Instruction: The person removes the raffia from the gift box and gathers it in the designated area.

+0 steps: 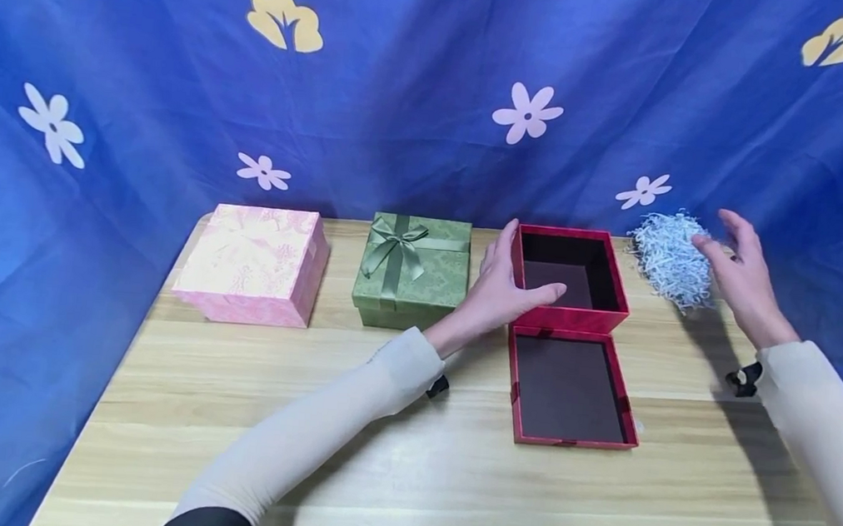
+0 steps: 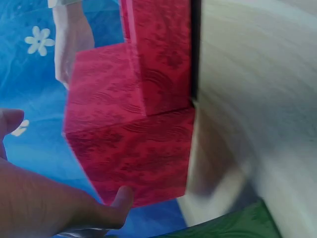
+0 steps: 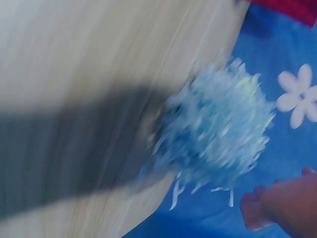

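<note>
A red gift box (image 1: 575,319) stands uncovered at the right of the table, its dark inside showing. My left hand (image 1: 498,290) is at its left side, fingers along the left wall and thumb reaching over the opening. In the left wrist view, a fingertip lies right at the patterned red wall (image 2: 136,161). A tuft of light blue shredded paper (image 1: 668,259) sits to the right of the box. Beside its right edge, my right hand (image 1: 747,275) has its fingers and thumb spread apart. The right wrist view shows the shredded paper (image 3: 213,124) outside the fingers.
In front of the red box its lid (image 1: 568,389) lies with the dark inside up. A green box (image 1: 428,276) with a ribbon bow stands left of my left hand, and a pink box (image 1: 249,260) farther left. A blue flowered curtain (image 1: 405,103) hangs behind the wooden table (image 1: 410,479).
</note>
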{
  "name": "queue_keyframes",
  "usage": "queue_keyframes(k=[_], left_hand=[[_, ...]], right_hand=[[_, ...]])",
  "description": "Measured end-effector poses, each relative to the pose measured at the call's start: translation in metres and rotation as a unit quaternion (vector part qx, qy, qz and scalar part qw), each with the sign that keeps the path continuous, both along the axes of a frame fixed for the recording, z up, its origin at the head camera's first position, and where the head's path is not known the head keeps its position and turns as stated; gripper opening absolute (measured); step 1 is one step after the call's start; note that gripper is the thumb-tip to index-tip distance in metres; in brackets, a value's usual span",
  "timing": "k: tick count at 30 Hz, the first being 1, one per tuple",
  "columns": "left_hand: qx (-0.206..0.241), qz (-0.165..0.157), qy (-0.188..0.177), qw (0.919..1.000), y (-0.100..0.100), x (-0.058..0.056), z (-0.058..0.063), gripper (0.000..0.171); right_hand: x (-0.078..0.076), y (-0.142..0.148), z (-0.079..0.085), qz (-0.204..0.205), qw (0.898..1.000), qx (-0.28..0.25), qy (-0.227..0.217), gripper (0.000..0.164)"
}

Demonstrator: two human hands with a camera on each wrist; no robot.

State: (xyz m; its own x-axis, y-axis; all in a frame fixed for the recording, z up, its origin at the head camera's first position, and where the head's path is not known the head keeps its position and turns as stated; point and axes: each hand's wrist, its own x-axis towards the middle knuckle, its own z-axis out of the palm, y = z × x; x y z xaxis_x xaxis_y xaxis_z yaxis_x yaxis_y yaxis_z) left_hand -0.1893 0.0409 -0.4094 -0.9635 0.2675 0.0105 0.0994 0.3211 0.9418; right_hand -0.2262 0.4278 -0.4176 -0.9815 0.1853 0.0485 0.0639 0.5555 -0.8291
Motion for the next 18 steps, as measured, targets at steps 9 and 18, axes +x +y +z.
queue_keyframes(k=[9,18], left_hand=[[0.034,-0.026,0.031,0.9986,-0.011,0.008,0.015,0.107],[0.073,-0.021,0.036,0.9965,-0.038,0.009,0.028,0.089]], right_hand=[[0.027,-0.040,0.010,-0.013,0.986,-0.132,0.104,0.049],[0.053,-0.084,0.025,0.049,0.940,-0.300,0.158,0.039]])
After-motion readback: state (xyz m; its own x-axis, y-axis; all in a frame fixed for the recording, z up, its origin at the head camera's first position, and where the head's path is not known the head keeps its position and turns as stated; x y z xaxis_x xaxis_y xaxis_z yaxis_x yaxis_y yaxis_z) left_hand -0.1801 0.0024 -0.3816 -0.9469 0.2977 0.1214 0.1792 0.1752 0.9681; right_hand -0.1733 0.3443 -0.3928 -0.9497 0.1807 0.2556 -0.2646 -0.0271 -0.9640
